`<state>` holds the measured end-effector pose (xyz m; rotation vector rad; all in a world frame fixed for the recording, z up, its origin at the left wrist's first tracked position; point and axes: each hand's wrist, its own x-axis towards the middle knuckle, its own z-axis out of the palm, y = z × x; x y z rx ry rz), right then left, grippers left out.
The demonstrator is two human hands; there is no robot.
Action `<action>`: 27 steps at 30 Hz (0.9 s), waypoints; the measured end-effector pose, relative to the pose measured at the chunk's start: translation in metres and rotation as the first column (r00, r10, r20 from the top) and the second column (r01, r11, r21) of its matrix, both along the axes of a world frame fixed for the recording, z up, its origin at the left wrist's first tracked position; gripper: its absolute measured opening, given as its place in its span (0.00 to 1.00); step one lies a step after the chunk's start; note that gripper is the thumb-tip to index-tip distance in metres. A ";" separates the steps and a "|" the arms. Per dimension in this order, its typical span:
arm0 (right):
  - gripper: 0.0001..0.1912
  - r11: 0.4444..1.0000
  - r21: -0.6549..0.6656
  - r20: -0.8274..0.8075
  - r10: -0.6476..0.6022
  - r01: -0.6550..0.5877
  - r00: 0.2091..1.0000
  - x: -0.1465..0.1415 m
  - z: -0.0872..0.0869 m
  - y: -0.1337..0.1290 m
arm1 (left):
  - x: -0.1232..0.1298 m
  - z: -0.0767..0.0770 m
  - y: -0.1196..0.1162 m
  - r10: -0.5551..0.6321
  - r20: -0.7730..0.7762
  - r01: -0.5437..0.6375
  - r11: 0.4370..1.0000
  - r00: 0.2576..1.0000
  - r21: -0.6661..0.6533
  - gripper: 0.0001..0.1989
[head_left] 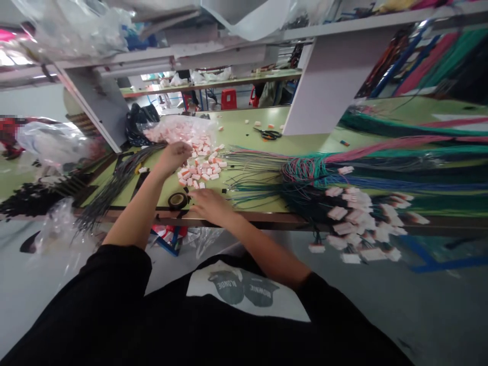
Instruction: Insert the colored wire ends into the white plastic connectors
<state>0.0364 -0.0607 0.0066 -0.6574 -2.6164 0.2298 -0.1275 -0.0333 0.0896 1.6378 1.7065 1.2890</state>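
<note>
My left hand (175, 156) is over the left edge of a loose pile of white and orange plastic connectors (206, 170). Its fingers are curled together, and whatever may be between them is too small to make out. Closer to the table's front edge, my right hand (211, 204) reaches leftward with its fingers stretched out, just below the pile. A roll of black tape (177, 200) lies beside its fingertips. A clear bag of more connectors (179, 129) lies open behind the pile.
Bundled green, pink and blue wires (305, 173) cover the right side. Wired white connectors (354, 213) hang over the front edge. Black-handled scissors (269, 134) lie farther back. Dark wires (122, 175) lie at left. A shelf (297, 35) spans above the green table (236, 119).
</note>
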 end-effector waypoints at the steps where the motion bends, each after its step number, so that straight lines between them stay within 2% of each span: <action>1: 0.14 0.995 -0.009 0.034 -0.098 0.099 0.995 0.022 0.003 0.002 | -0.003 -0.009 -0.001 -0.001 -0.014 0.001 0.999 1.000 -0.034 0.04; 3: 0.13 0.947 -0.019 0.114 -0.315 0.319 0.942 0.067 0.005 0.007 | -0.007 -0.027 -0.002 -0.031 -0.083 0.024 0.996 0.996 -0.083 0.07; 4: 0.14 0.923 -0.011 0.152 -0.379 0.385 0.913 0.085 0.005 0.009 | -0.007 -0.035 -0.002 -0.060 -0.139 0.045 0.994 0.989 -0.103 0.07; 7: 0.13 0.936 0.018 0.287 -0.343 0.352 0.895 0.115 0.002 0.012 | 0.000 -0.049 0.000 -0.178 -0.366 0.100 0.970 0.913 -0.222 0.10; 10: 0.12 0.949 0.089 0.355 -0.314 0.303 0.880 0.112 0.001 0.011 | 0.012 -0.054 0.000 -0.285 -0.564 0.102 0.938 0.775 -0.333 0.15; 13: 0.11 0.957 0.154 0.357 -0.287 0.247 0.889 0.102 0.002 0.014 | 0.021 -0.054 0.000 -0.289 -0.638 0.056 0.931 0.713 -0.360 0.16; 15: 0.09 0.970 0.102 0.303 -0.241 0.220 0.922 0.103 0.000 0.020 | 0.023 -0.054 -0.001 -0.279 -0.655 0.043 0.935 0.703 -0.353 0.16; 18: 0.07 0.952 -0.156 0.039 -0.260 0.263 0.965 0.114 -0.008 0.030 | 0.021 -0.054 -0.002 -0.241 -0.668 0.035 0.951 0.704 -0.307 0.18; 20: 0.06 0.909 -0.345 -0.199 -0.315 0.235 0.928 0.121 -0.013 0.034 | 0.019 -0.052 -0.003 -0.249 -0.670 0.040 0.950 0.699 -0.311 0.17; 23: 0.08 0.877 -0.463 -0.370 -0.322 0.127 0.871 0.124 -0.016 0.034 | 0.018 -0.048 -0.003 -0.221 -0.682 -0.017 0.946 0.697 -0.323 0.09; 25: 0.08 0.873 -0.478 -0.397 -0.311 0.094 0.863 0.124 -0.015 0.032 | 0.022 -0.045 -0.003 -0.101 -0.654 -0.077 0.968 0.750 -0.237 0.07; 27: 0.09 0.866 -0.493 -0.445 -0.337 0.088 0.830 0.123 -0.015 0.031 | 0.033 -0.044 -0.006 -0.041 -0.469 -0.039 0.987 0.882 -0.159 0.08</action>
